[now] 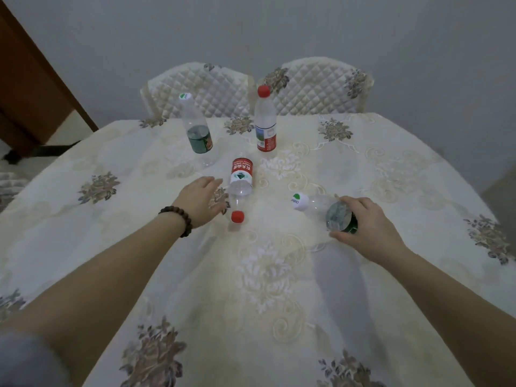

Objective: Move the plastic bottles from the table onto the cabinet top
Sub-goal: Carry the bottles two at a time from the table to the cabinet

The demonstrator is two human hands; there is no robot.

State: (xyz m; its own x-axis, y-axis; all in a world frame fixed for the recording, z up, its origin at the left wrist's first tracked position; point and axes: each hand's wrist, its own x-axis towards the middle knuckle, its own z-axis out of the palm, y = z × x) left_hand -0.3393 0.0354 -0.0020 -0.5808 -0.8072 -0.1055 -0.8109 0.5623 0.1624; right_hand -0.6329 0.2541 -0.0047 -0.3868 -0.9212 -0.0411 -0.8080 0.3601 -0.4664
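1. Both bare forearms reach in from the near edge over the embroidered tablecloth (265, 275); a grey sleeve shows at the lower left corner.
2. On the right, the right hand (365, 222) curls its fingers and thumb round the lower body of the lying green-labelled bottle (324, 209), whose white cap points left.
3. Opposite, the left hand (202, 198), with a bead bracelet (178, 220) at the wrist, is spread and relaxed just beside the lying red-labelled bottle (239, 188); it appears to hold nothing yet.
4. To do this well, I would close the left hand round the bottle's ribbed middle, not its neck, since empty bottles roll and crush easily.
5. Two more bottles stand farther back: a green-labelled one (196, 129) and a red-capped one (265, 121).
6. No cabinet is in view; whether the left fingertips touch the bottle is unclear.
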